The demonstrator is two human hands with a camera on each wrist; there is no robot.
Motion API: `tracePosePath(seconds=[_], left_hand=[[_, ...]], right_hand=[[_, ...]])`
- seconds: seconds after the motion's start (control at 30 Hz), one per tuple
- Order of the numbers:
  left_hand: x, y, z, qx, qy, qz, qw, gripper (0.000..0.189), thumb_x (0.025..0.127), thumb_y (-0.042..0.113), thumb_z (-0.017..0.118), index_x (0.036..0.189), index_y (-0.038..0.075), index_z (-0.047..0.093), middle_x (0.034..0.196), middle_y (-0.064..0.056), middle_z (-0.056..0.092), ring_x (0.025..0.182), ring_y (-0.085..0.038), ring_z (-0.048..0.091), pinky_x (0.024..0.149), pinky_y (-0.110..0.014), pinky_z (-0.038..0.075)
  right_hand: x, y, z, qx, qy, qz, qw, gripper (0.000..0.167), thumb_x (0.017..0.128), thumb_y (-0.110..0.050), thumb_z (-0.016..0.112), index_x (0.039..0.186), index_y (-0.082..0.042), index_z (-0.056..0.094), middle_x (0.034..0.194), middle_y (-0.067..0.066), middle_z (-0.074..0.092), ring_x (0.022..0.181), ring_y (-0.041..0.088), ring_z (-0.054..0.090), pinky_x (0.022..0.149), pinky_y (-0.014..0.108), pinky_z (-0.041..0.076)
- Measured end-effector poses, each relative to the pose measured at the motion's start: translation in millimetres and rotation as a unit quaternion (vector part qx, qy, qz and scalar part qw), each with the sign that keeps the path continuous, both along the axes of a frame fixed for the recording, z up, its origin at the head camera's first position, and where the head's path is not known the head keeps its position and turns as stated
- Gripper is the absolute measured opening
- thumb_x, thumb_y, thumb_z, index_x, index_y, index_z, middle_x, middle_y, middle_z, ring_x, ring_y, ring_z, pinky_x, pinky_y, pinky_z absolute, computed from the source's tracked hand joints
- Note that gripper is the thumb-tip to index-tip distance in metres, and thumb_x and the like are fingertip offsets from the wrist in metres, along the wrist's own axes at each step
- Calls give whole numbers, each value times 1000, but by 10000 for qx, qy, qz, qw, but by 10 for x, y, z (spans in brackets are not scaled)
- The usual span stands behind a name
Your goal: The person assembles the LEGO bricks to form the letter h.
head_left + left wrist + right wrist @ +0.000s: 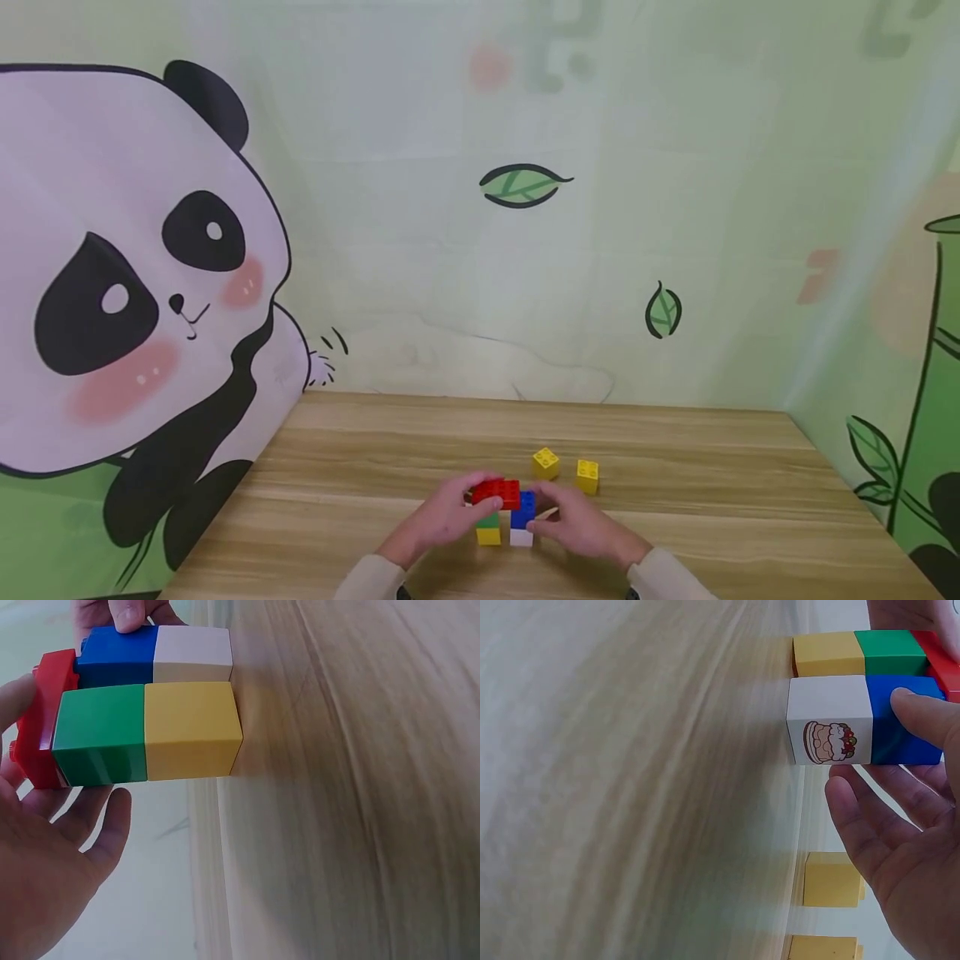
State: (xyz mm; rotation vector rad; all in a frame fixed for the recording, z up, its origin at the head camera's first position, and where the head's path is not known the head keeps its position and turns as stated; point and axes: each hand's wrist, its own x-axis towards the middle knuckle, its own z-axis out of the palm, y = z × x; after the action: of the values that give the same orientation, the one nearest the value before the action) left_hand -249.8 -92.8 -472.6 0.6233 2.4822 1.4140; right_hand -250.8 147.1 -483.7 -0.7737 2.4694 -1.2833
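Two short stacks of toy building blocks stand side by side on the wooden table. In the left one, a green block (101,735) sits over a yellow block (193,729). The right one has a blue block (522,514) over a white block (829,701) with a cake picture. A long red block (501,494) lies over the green one and reaches toward the blue one. My left hand (450,510) grips the red block between thumb and fingers. With thumb and fingers, my right hand (579,523) holds the blue block from the right.
Two loose yellow blocks, one at the back (546,463) and the other a little right (588,476), sit behind the stacks. The wooden table (697,492) ends at a backdrop (420,275) with a cartoon panda on the left.
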Motion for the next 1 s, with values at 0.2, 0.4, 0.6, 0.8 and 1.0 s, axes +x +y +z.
tracePosePath(seconds=[0.2, 0.4, 0.6, 0.8, 1.0], left_hand=[[-21, 21, -4, 62, 9, -2, 10000, 44, 92, 37, 61, 130, 15, 57, 108, 1, 62, 85, -15, 58, 72, -29, 51], [-32, 39, -8, 62, 187, -117, 9997, 40, 93, 33, 61, 129, 16, 58, 112, 1, 62, 87, -14, 58, 73, -28, 50], [-53, 61, -3, 180, 56, -163, 9997, 34, 92, 31, 62, 125, 22, 61, 111, 4, 61, 89, -15, 58, 76, -29, 51], [-73, 93, -5, 170, 90, -208, 9996, 34, 89, 35, 66, 119, 19, 62, 101, 5, 63, 86, -13, 59, 74, -28, 51], [-95, 116, 0, 195, -34, -217, 9996, 31, 89, 33, 67, 116, 20, 61, 101, 6, 62, 87, -14, 59, 77, -31, 51]], right_hand=[[4, 3, -16, -62, 81, 54, 9999, 40, 89, -26, 67, 127, -17, 56, 109, -8, 63, 100, 15, 59, 83, 29, 50], [1, 13, -27, -101, 123, 125, 9998, 42, 90, -27, 66, 129, -17, 55, 111, -8, 62, 100, 14, 59, 83, 29, 50], [-8, 18, -23, -61, 134, 139, 9998, 42, 91, -28, 65, 130, -19, 54, 111, -9, 62, 101, 14, 59, 83, 26, 49], [-13, 21, -35, -72, 101, 159, 9998, 41, 90, -27, 65, 129, -18, 55, 112, -9, 62, 101, 15, 58, 83, 27, 49], [-21, 17, -67, 21, 219, 143, 9997, 37, 91, -24, 65, 126, -17, 58, 109, -10, 63, 101, 15, 59, 82, 25, 49]])
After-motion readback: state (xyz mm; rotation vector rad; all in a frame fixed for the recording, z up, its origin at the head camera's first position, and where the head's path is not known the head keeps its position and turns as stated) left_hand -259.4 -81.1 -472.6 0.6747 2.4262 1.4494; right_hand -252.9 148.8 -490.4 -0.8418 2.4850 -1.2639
